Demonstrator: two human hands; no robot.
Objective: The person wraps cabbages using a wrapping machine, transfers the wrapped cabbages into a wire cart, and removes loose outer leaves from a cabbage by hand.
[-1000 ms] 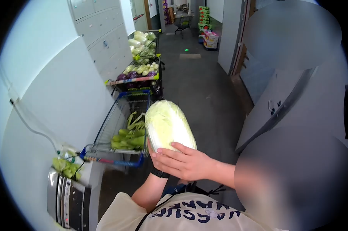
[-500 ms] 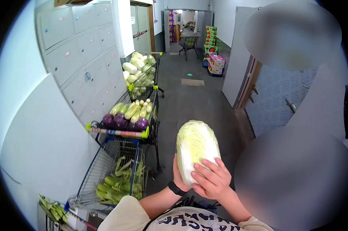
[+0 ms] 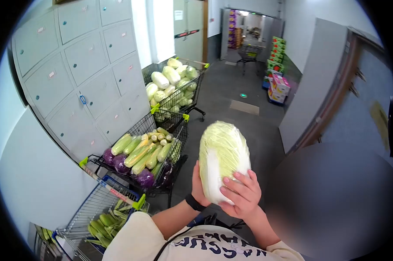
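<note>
The napa cabbage (image 3: 224,161) sits between the two hands, in front of the chest, and its long axis runs away from the body: the pale, thick-ribbed base lies low by the palms, while the rounded leafy end points up and out past the fingertips, leaning slightly to the left. Both hands touch it, so neither is the nearer by a gap, but they meet it differently. The right hand (image 3: 244,193) lies across the lower right of its upper face, its fingers spread a little and grasping the wrapped leaves, pointing across the long axis rather than along it. The left hand (image 3: 199,185), with a black wristband (image 3: 195,202) behind it, bears on the lower left side; its fingers seem to cup the cabbage from beneath, though most are hidden and their exact curl cannot be told. The left hand is also the one nearer the carts: the black cart (image 3: 185,129) with wrapped corn (image 3: 137,154) and red cabbages (image 3: 144,178) stands to the left of the held cabbage, apart from it, and the blue-edged cart (image 3: 73,218) with green husks (image 3: 101,227) lies lower left, beyond the left forearm
</note>
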